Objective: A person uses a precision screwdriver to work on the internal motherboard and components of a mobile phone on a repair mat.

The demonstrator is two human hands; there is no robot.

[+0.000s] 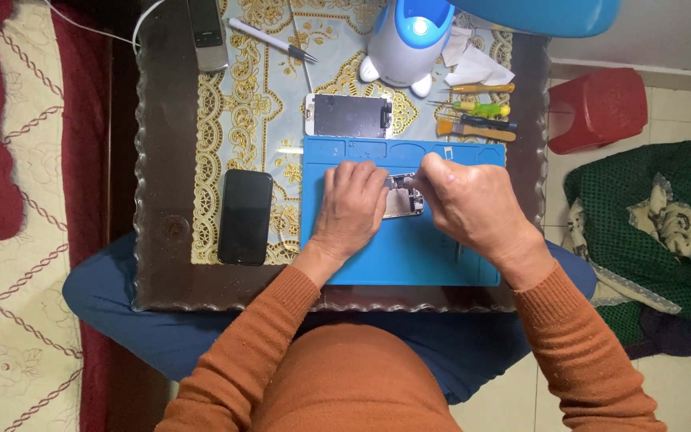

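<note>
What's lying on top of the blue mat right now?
On the blue mat lies an opened phone body, with the left hand resting on it and the right hand working at its top edge. The hands cover most of the phone.
</note>
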